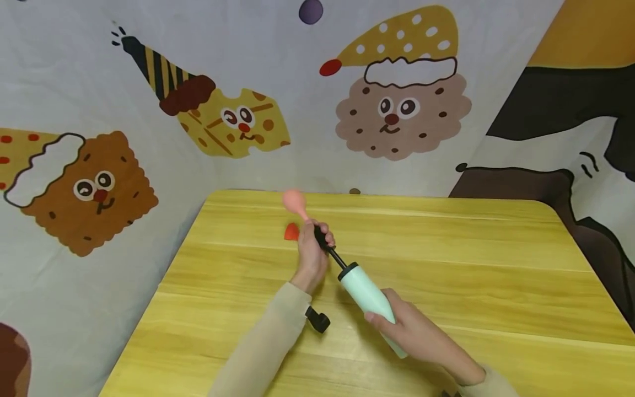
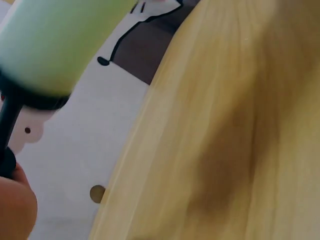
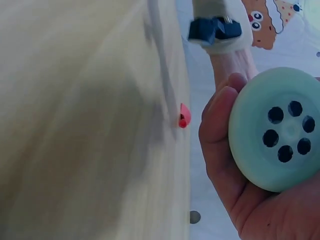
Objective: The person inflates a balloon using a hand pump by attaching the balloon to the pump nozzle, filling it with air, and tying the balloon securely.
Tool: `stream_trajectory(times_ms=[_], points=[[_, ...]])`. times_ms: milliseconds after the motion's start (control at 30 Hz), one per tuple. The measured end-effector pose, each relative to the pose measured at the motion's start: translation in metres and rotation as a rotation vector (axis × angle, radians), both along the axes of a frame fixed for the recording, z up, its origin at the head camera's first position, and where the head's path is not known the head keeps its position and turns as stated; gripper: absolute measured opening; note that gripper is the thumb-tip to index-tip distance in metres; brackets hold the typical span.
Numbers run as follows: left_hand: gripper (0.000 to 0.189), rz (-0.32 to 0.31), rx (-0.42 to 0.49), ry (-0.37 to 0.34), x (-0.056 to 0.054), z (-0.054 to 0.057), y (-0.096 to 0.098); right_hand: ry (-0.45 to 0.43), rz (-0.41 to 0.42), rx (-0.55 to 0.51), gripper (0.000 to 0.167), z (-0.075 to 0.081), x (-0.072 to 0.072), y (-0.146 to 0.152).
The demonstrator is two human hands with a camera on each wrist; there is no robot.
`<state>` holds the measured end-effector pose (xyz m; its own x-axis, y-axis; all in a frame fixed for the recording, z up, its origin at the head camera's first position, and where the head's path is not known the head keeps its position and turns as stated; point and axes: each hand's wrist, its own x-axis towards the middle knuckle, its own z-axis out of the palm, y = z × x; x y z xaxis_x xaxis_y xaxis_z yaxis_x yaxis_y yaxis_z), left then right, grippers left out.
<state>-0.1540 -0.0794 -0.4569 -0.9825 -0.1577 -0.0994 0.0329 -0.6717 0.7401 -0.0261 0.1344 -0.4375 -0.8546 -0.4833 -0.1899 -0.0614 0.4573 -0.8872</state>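
A hand balloon pump [image 1: 369, 298] with a mint-green barrel and a thin black rod is held slantwise above the table. My left hand [image 1: 311, 256] grips the black end of the rod. Beyond that hand points a pink balloon [image 1: 294, 202], small and rounded; its neck runs down to the fingers, which hide where it joins. My right hand [image 1: 419, 333] is wrapped around the lower barrel. In the right wrist view the barrel's round end [image 3: 287, 130] shows a ring of holes, with fingers [image 3: 220, 120] curled about it.
A small red piece [image 1: 291, 231] lies on the wooden table [image 1: 446, 264] beside my left hand. A cloth [image 1: 307, 160] printed with cartoon biscuits hangs behind the table and along its left side. A black wrist mount [image 1: 317, 320] sticks out from the left sleeve.
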Motion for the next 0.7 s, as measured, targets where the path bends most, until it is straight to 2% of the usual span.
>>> stream_trajectory(times_ms=[67, 133, 200, 333, 433, 567, 633, 700], points=[[0.025, -0.046, -0.005, 0.011, 0.004, 0.0, 0.005, 0.007, -0.005, 0.0, 0.061, 0.0, -0.007, -0.003], [0.024, -0.059, -0.019, 0.006, 0.007, -0.001, 0.01, 0.012, -0.009, -0.002, 0.061, 0.0, -0.014, -0.006], [0.026, -0.035, -0.044, -0.024, 0.007, -0.001, 0.013, 0.013, -0.01, -0.012, 0.061, 0.001, -0.02, -0.01], [0.034, 0.067, -0.134, -0.067, 0.0, -0.001, 0.013, 0.018, -0.015, -0.019, 0.063, 0.003, -0.023, -0.02], [0.037, 0.124, -0.174, -0.049, -0.01, 0.003, 0.004, 0.057, -0.038, 0.014, 0.064, 0.004, -0.02, -0.023], [0.035, 0.21, -0.148, -0.027, -0.023, 0.012, -0.021, 0.091, -0.037, 0.08, 0.064, 0.009, -0.005, -0.015], [0.033, 0.241, -0.121, -0.029, -0.026, 0.013, -0.032, 0.1, -0.017, 0.111, 0.065, 0.01, 0.003, -0.009], [0.033, 0.242, -0.108, -0.04, -0.024, 0.013, -0.037, 0.121, 0.006, 0.124, 0.063, 0.01, 0.008, -0.005]])
